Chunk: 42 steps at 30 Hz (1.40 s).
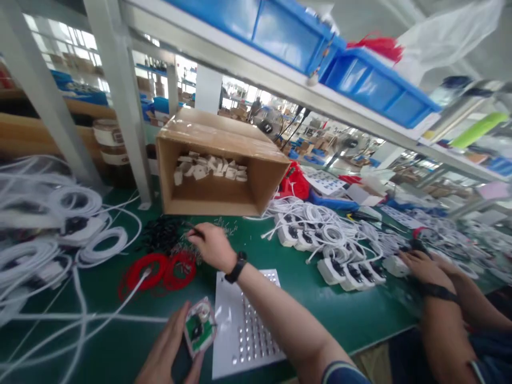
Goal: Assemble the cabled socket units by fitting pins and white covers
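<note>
My left hand (170,346) grips the open circuit-board housing (206,337), nearer me than my right hand (216,248), which pinches a dark sliver (197,232) beside loose black pieces (160,234).

- A green workbench (308,290) stretched beneath a pale shelf frame (224,48).
- Bright windows (80,39) glowed at upper left.
- A white pillar (208,93) stood farther back.

The worktop (306,282) was coloured plain green.
Wire coils (160,261) were coloured red, bins (288,37) blue; a green board (207,332) was framed by a pale case (193,348); a white sheet (226,325) was patterned with silvery dot rows.
</note>
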Each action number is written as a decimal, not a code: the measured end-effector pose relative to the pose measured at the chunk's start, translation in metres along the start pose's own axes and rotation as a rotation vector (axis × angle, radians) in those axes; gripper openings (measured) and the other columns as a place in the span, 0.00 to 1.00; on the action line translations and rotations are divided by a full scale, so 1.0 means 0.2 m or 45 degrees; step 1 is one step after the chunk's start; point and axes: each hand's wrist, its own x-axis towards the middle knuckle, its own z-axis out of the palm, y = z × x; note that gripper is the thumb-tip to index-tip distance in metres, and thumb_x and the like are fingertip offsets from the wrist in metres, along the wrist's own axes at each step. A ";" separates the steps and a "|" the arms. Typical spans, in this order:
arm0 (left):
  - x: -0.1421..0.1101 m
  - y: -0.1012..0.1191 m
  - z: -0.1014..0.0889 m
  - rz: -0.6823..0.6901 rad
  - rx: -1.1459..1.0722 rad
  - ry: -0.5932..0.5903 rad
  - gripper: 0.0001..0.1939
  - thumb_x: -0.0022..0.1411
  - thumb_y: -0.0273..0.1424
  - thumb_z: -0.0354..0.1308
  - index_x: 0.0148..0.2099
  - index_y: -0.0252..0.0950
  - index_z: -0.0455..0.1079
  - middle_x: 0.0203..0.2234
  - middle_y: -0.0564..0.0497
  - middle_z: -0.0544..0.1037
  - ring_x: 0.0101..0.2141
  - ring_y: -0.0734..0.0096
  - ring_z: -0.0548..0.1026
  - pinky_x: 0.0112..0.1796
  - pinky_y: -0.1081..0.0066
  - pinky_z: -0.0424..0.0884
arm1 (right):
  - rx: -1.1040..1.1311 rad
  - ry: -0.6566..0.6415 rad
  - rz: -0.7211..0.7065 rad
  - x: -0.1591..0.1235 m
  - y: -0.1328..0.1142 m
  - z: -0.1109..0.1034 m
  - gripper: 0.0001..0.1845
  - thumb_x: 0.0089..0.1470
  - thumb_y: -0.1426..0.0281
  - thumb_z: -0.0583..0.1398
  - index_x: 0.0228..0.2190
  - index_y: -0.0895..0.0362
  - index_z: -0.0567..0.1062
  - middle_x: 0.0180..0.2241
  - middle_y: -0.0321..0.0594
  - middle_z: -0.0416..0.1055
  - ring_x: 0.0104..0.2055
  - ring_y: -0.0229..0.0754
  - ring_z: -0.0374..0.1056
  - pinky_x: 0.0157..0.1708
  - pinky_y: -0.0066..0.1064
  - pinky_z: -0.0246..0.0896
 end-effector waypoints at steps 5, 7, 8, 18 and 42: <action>0.07 0.12 -0.12 -0.189 -0.085 -0.087 0.31 0.57 0.36 0.56 0.62 0.38 0.54 0.53 0.44 0.70 0.52 0.59 0.70 0.53 0.61 0.68 | 0.857 0.103 0.343 -0.49 0.09 -0.10 0.05 0.48 0.70 0.63 0.30 0.57 0.74 0.24 0.31 0.69 0.22 0.33 0.60 0.21 0.23 0.54; 0.08 0.13 -0.11 -0.219 -0.110 -0.110 0.30 0.58 0.36 0.56 0.61 0.37 0.54 0.54 0.43 0.69 0.53 0.60 0.69 0.54 0.61 0.66 | 0.897 0.052 0.438 -0.64 0.09 -0.09 0.07 0.46 0.68 0.65 0.29 0.56 0.75 0.19 0.28 0.64 0.17 0.31 0.52 0.17 0.23 0.46; 0.08 0.13 -0.11 -0.227 -0.116 -0.121 0.30 0.58 0.36 0.56 0.61 0.37 0.54 0.54 0.43 0.69 0.54 0.60 0.68 0.54 0.61 0.66 | 0.867 0.026 0.435 -0.69 0.07 -0.07 0.06 0.46 0.69 0.66 0.29 0.56 0.75 0.17 0.28 0.63 0.17 0.31 0.51 0.16 0.23 0.46; 0.07 0.13 -0.10 -0.226 -0.136 -0.114 0.30 0.58 0.32 0.56 0.61 0.36 0.54 0.54 0.43 0.69 0.53 0.61 0.69 0.53 0.61 0.67 | 0.002 -0.187 -0.286 -0.69 -0.01 0.05 0.11 0.58 0.78 0.53 0.40 0.56 0.72 0.39 0.40 0.71 0.37 0.39 0.69 0.31 0.26 0.62; 0.10 0.18 -0.13 -0.268 -0.120 -0.160 0.28 0.58 0.33 0.55 0.59 0.35 0.54 0.52 0.42 0.69 0.53 0.60 0.69 0.53 0.63 0.65 | 0.640 0.210 0.244 -0.68 0.06 -0.02 0.15 0.57 0.58 0.55 0.28 0.55 0.72 0.26 0.38 0.68 0.29 0.40 0.65 0.28 0.30 0.59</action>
